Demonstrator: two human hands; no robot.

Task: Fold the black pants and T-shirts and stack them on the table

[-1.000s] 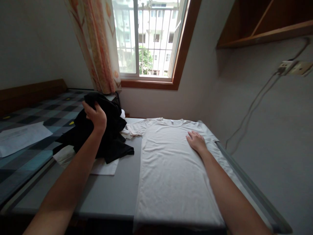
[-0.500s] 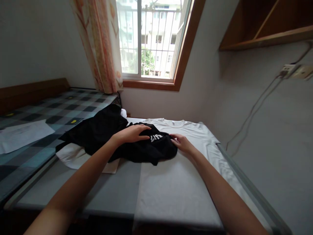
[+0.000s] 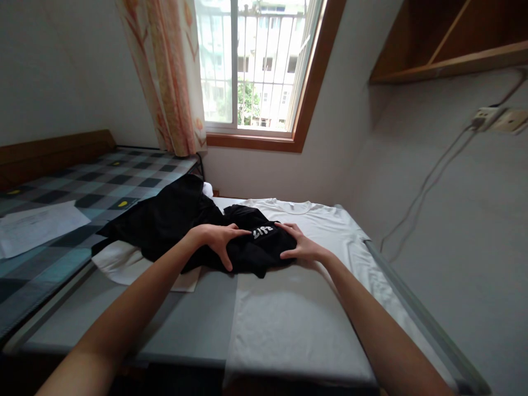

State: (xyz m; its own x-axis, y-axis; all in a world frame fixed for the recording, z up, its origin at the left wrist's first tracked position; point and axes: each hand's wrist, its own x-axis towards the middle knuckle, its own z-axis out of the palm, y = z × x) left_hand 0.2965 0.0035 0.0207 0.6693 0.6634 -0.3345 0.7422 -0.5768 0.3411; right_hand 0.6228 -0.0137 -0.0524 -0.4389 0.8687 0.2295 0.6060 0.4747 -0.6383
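Observation:
A bunched black garment [image 3: 247,256] with white lettering lies across the table and a white T-shirt [image 3: 330,225]. My left hand [image 3: 216,237] rests on or just over the garment left of the lettering, thumb and fingers spread. At the garment's right end is my right hand [image 3: 303,245], its thumb and fingertips apart on the cloth. Both hands are open and no cloth appears pinched. To the left, a larger heap of black cloth [image 3: 165,217] adjoins the garment, and a pale cloth [image 3: 124,261] shows from under it.
The white T-shirt covers the right part of the grey table [image 3: 181,324]. On the left is a bed with a checked cover [image 3: 82,184], with paper sheets [image 3: 41,223] on it. A curtain [image 3: 173,82] hangs by the window. Cables [image 3: 429,187] run down the right wall below a wooden shelf [image 3: 454,66].
My left hand has lowered, its thumb now spread down toward the garment's near edge. My right hand has opened from a pinch at the garment's right edge and spread over it.

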